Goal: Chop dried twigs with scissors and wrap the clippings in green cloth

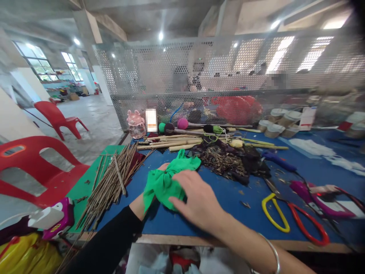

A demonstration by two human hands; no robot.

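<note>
A bright green cloth (167, 188), gathered and knotted near its middle with loose ends sticking out, is held between my hands above the blue table. My left hand (139, 206) is under and behind it; the cloth covers most of its fingers, and a bit of skin shows past the far edge. Cupped against the cloth's right side is my right hand (198, 198), its fingers curled over the top and its thumb in front. What lies inside the cloth, if anything, is hidden. Just beyond sits a dark cloth (219, 160) strewn with dry plant bits.
Thin sticks (111, 184) are piled at left on a green mat (81, 201). Scissors (281, 201) with yellow and red handles and a purple device (319, 201) lie at right. Thicker rods (173, 144), a pink bottle (136, 125) and a perforated screen (142, 76) stand farther back.
</note>
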